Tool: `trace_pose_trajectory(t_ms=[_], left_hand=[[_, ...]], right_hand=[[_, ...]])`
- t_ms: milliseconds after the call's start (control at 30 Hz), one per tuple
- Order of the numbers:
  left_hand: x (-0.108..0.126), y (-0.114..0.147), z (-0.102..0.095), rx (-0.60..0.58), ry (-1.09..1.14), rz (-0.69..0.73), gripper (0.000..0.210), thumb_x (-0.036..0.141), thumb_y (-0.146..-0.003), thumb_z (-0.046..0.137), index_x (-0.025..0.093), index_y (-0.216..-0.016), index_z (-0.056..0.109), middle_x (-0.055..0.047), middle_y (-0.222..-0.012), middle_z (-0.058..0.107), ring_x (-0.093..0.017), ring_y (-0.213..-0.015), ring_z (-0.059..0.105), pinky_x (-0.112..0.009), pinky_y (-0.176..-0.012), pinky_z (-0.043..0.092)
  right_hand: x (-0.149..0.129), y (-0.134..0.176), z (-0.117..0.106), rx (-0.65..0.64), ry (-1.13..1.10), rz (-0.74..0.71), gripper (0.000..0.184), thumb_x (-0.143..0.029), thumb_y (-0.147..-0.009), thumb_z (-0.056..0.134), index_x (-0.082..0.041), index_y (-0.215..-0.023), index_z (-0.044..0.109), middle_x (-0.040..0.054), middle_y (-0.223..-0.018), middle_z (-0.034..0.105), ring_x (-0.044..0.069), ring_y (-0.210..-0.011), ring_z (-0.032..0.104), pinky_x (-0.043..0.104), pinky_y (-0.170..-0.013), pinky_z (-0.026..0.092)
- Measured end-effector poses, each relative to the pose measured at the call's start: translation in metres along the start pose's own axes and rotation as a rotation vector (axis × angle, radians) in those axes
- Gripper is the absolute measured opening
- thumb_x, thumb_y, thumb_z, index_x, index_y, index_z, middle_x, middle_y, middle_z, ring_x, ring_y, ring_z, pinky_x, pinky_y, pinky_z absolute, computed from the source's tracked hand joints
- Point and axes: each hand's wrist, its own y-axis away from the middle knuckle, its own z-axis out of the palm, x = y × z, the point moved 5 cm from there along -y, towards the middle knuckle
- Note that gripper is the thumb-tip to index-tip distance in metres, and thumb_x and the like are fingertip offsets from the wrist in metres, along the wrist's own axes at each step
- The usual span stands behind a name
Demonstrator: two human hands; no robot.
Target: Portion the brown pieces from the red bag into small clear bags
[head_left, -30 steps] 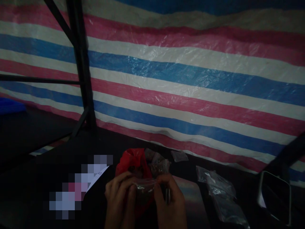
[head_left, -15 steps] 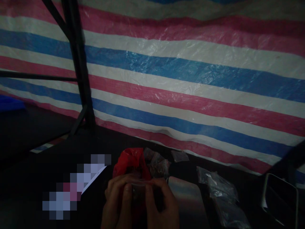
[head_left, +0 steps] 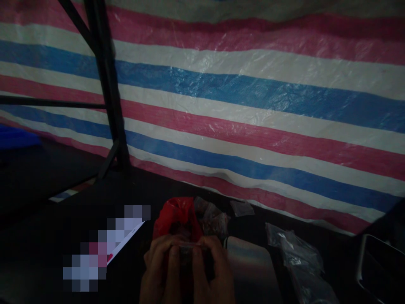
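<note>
Both hands are together at the bottom centre, pinching the top edge of a small clear plastic bag (head_left: pixel 186 250). My left hand (head_left: pixel 161 266) grips its left side between thumb and fingers, and my right hand (head_left: pixel 210 266) grips the right side the same way. What the bag holds is too dark to make out. Just beyond the fingers lies an open red plastic bag (head_left: pixel 179 211), with something dark inside it. Several small clear bags with dark contents (head_left: pixel 211 217) rest against its right side.
A flat shiny metal-looking plate (head_left: pixel 249 266) lies right of my hands. Further right are clear plastic bags (head_left: pixel 300 253) and a pale-rimmed dark object (head_left: pixel 379 266). A single small bag (head_left: pixel 242 208) lies near the striped sheet (head_left: pixel 253 101). A black metal frame (head_left: pixel 109 93) stands left.
My two hands have drawn slightly closer together, still pinching the clear bag. The whole view has shifted a little, so things on the table appear slightly further right.
</note>
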Motion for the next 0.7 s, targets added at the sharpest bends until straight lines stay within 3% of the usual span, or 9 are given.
trace_pose_trajectory(t_ms=[133,267,467,700], left_hand=[[0.004,-0.001,0.0,0.009,0.007,0.067,0.024,0.044,-0.106,0.05,0.032,-0.098,0.069,0.004,-0.092,0.076,-0.012,-0.083,0.076,-0.017,-0.074,0.062],[-0.008,0.002,0.003,-0.047,-0.026,0.011,0.019,0.038,-0.106,0.05,0.032,-0.104,0.068,0.001,-0.099,0.076,-0.016,-0.092,0.074,-0.024,-0.079,0.063],[-0.024,0.01,0.003,-0.097,-0.009,0.081,0.016,0.033,-0.103,0.054,0.032,-0.11,0.068,-0.001,-0.104,0.077,-0.019,-0.094,0.075,-0.028,-0.081,0.065],[-0.031,0.01,0.014,-0.171,0.027,0.014,0.01,0.034,-0.099,0.061,0.03,-0.098,0.07,-0.002,-0.099,0.076,-0.02,-0.09,0.075,-0.029,-0.076,0.066]], right_hand=[[-0.001,0.0,0.004,-0.01,-0.016,-0.085,0.014,-0.041,-0.1,0.062,-0.03,-0.092,0.067,-0.0016,-0.09,0.07,0.018,-0.084,0.067,0.026,-0.074,0.052],[-0.007,-0.001,0.005,0.006,-0.027,-0.126,0.02,-0.042,-0.101,0.062,-0.029,-0.085,0.066,-0.0018,-0.086,0.068,0.017,-0.079,0.067,0.027,-0.072,0.051],[-0.013,-0.004,0.004,0.012,-0.062,-0.151,0.014,-0.035,-0.1,0.062,-0.029,-0.088,0.067,-0.0019,-0.086,0.068,0.017,-0.078,0.068,0.026,-0.071,0.051],[-0.008,-0.007,0.0,0.007,-0.055,-0.144,0.01,-0.027,-0.096,0.062,-0.028,-0.088,0.067,-0.0018,-0.087,0.068,0.016,-0.079,0.067,0.025,-0.072,0.053]])
